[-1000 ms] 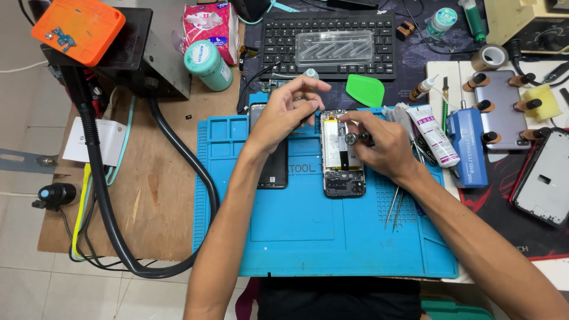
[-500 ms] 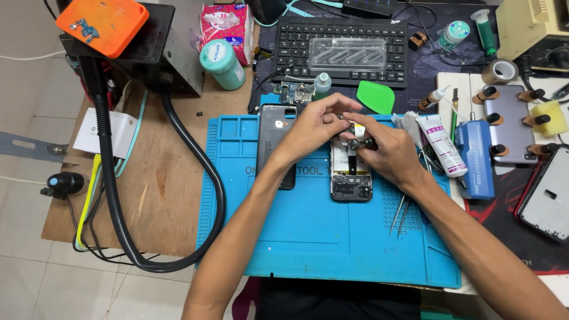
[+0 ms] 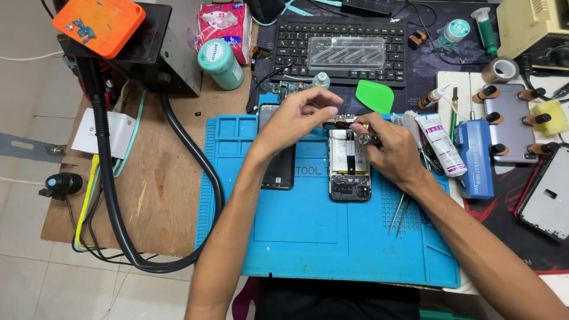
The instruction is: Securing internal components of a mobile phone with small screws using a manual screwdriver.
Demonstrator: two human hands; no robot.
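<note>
Phone: lying on the blue mat, back cover off, board and battery bare.
Left hand: fingers pinched on a small part at the phone's top edge; too small to tell what part.
Right hand: closed round a screwdriver, tip down at the phone's top end.
Done, judging by the scene: phone opened; black panel set aside just left of the phone, partly under the left forearm.
In hand, probably: a screw or small piece at the top end.
Left, probably: lower board untouched by either hand; phone not yet closed up.
Tweezers: lying on the mat by the right wrist, unused.
Green pick: at the mat's far edge, apart from the hands.
Glue tube: just right of the right hand.
</note>
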